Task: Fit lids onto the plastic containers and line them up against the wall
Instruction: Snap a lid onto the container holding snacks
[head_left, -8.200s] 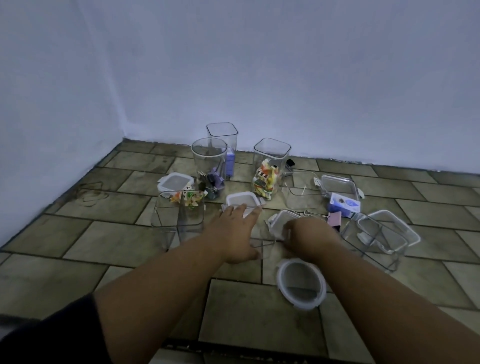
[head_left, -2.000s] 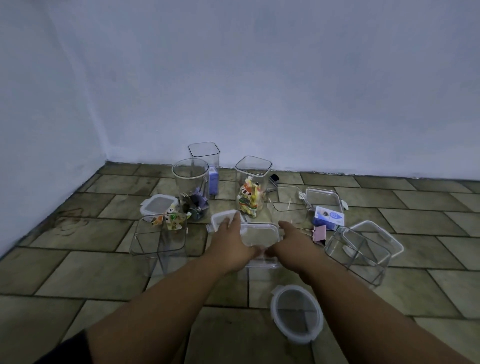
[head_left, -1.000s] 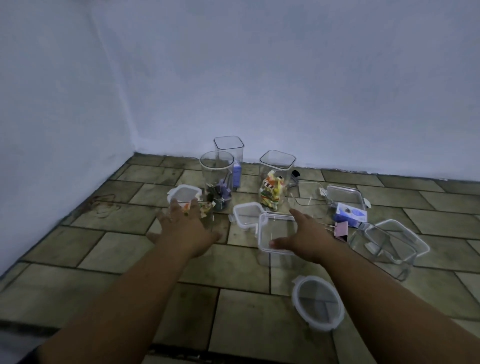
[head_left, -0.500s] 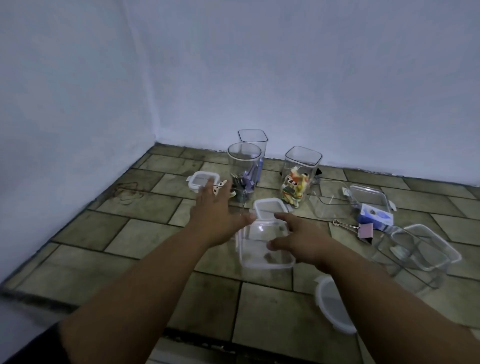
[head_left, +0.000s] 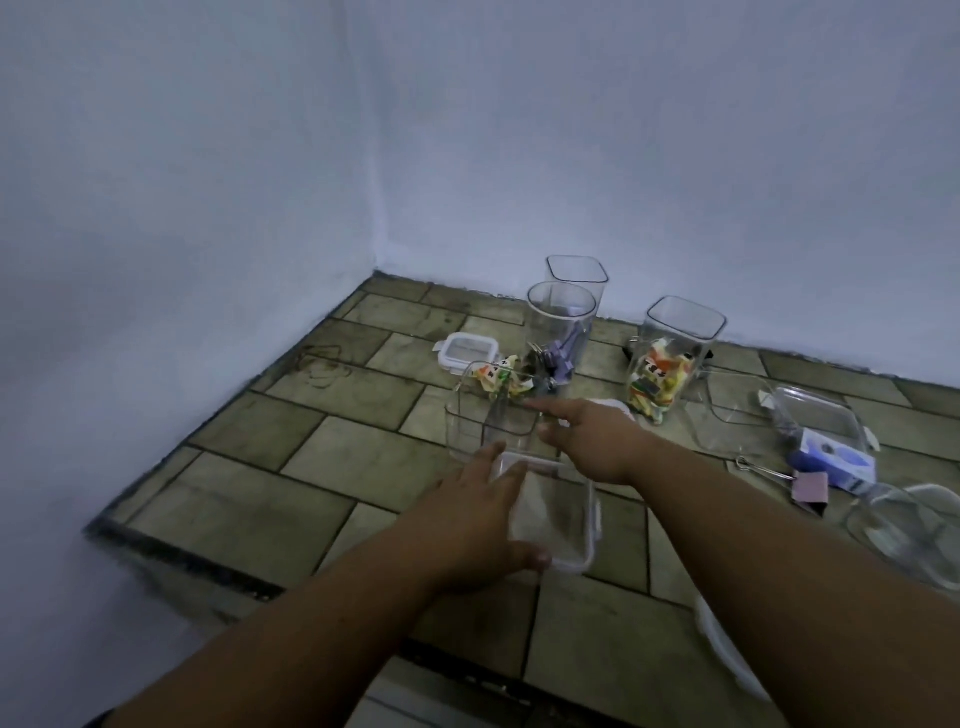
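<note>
The lidded clear rectangular plastic container (head_left: 563, 519) stood on the brown tiled floor (head_left: 322, 467), directly under the left hand (head_left: 478, 525). That hand lay flat over the left side of the lid. Its fingers were fairly straight and reached the far corner, and its thumb ran along the near rim, so it pressed on the container rather than curling round it. The container sat well apart from both pale walls and nearer the person than most of the other pieces.

The right hand (head_left: 592, 436) hovered just beyond it, loose and holding nothing. Its index finger stretched leftward to the rim of an open clear square plastic container (head_left: 483, 421), though whether the fingertip touched that rim could not be told. Colourful wrapped bits (head_left: 498, 379) showed at that container's far side.

Farther back, a small white-rimmed square lid (head_left: 467, 351) lay flat on the floor. A tall round clear container (head_left: 561, 317) with purple clips at its bottom stood in front of a tall square clear container (head_left: 576, 273), which stood close to the far wall (head_left: 675, 156). To their right stood a square clear container of colourful sweets (head_left: 675, 358). Past it were a low open clear container (head_left: 727, 421), a small purple-and-white box (head_left: 836, 460) and a pink binder clip (head_left: 810, 488). Part of a round white lid (head_left: 727, 654) showed near the lower right edge.
</note>
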